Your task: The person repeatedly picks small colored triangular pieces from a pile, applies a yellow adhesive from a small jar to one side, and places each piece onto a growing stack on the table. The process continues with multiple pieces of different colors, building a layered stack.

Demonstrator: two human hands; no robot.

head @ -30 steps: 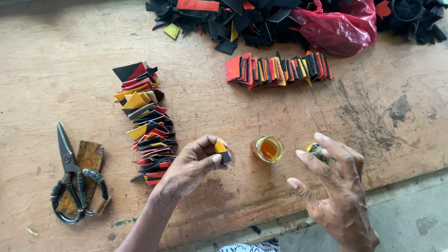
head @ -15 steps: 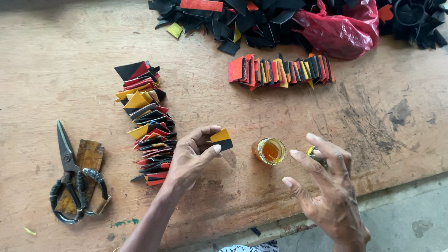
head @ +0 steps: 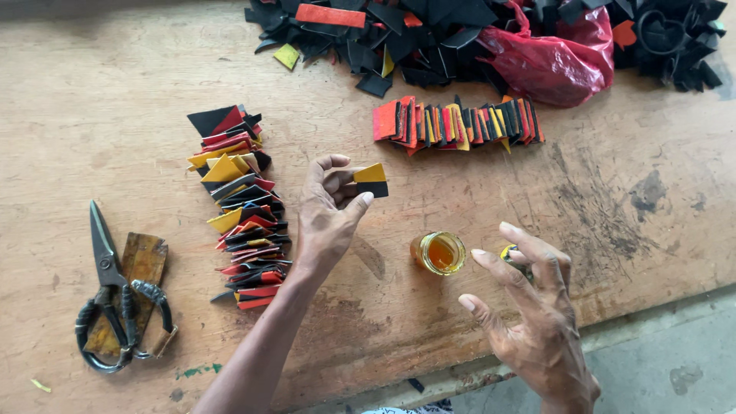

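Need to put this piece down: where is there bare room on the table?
Bare wood lies right of the jar below the horizontal row of pieces, and between the scissors and the stacked column. The top edge is crowded by the scrap pile and red bag.

My right hand (head: 537, 314) covers most of a small yellow-and-dark object (head: 509, 251) at my fingertips; its kind cannot be determined. The heap of black, red and yellow offcuts (head: 429, 34) and the crumpled red plastic bag (head: 560, 61) are cut off by the top edge. My left hand (head: 330, 218) hides the near corner of the yellow-and-black folded piece (head: 372, 179). The black-handled scissors (head: 115, 299) cover part of the flat brown wooden block (head: 142, 264). The worn wooden counter (head: 613, 199) runs out of frame left and top.
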